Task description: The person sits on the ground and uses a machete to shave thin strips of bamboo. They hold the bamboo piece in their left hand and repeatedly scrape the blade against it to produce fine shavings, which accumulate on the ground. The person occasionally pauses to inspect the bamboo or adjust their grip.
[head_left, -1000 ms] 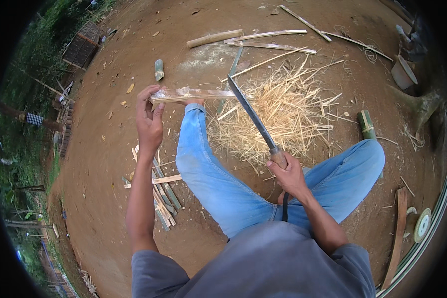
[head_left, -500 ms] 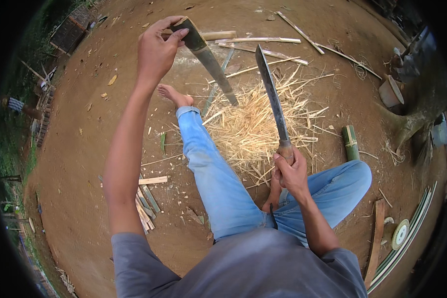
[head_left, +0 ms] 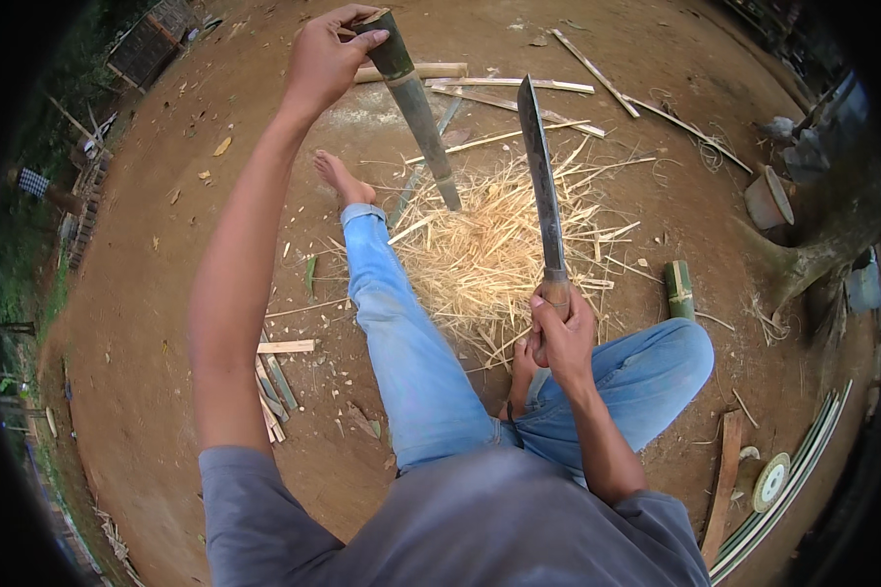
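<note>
My left hand (head_left: 335,57) grips the top end of a long green bamboo piece (head_left: 416,110), thumb on the near side and fingers over its far edge. The piece leans, its lower end down in a heap of pale bamboo shavings (head_left: 499,249). In my right hand (head_left: 564,331) is a machete (head_left: 543,181), fingers wrapped round its wooden handle. The long dark blade points up and away over the shavings, apart from the bamboo.
Split bamboo strips (head_left: 509,84) lie beyond the heap. A short green bamboo section (head_left: 678,291) stands past my right knee. Long thin strips (head_left: 788,479), a brown board (head_left: 722,484) and a round disc (head_left: 770,481) are at right. More small strips (head_left: 272,386) lie left of my leg.
The bamboo's top has shifted slightly right and up in view, held by my left hand. The machete has turned a little more upright. Both hands keep their hold.
</note>
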`<action>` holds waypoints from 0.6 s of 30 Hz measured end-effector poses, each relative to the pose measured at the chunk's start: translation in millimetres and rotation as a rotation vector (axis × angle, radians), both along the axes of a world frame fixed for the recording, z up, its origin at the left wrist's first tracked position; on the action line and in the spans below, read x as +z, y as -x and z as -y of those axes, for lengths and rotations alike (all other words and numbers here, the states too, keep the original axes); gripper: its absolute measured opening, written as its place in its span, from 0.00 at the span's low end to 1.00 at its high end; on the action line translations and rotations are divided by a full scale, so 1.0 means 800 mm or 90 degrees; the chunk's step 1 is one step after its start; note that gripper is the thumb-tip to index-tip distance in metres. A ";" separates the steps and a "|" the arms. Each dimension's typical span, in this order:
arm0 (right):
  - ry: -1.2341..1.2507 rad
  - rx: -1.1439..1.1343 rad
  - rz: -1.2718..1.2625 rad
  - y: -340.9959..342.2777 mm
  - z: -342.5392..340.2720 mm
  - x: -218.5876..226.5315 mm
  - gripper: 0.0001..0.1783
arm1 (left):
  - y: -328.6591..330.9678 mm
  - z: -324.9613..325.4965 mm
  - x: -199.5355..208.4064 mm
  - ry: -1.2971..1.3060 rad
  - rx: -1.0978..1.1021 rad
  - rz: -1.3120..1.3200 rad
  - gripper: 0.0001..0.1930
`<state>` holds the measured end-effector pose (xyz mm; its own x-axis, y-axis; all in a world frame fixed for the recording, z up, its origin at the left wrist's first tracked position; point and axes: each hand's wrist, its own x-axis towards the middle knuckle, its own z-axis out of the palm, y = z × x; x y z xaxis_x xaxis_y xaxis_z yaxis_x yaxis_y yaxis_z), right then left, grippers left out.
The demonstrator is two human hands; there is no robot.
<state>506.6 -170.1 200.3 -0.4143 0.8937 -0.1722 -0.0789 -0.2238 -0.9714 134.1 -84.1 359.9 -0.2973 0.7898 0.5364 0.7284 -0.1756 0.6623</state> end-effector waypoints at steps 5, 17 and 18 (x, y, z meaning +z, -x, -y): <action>-0.018 -0.011 -0.029 -0.022 -0.012 -0.018 0.06 | -0.017 -0.003 -0.007 -0.010 -0.036 0.012 0.12; -0.021 0.041 -0.014 -0.004 -0.012 -0.077 0.07 | -0.028 0.000 -0.064 -0.022 -0.039 0.048 0.10; -0.024 0.047 -0.011 -0.001 -0.015 -0.083 0.07 | -0.023 0.000 -0.068 -0.017 -0.031 0.051 0.09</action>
<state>507.7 -158.3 133.7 -0.4819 0.8662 -0.1317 -0.0809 -0.1937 -0.9777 152.2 -84.5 305.2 -0.3014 0.7906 0.5330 0.6633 -0.2277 0.7129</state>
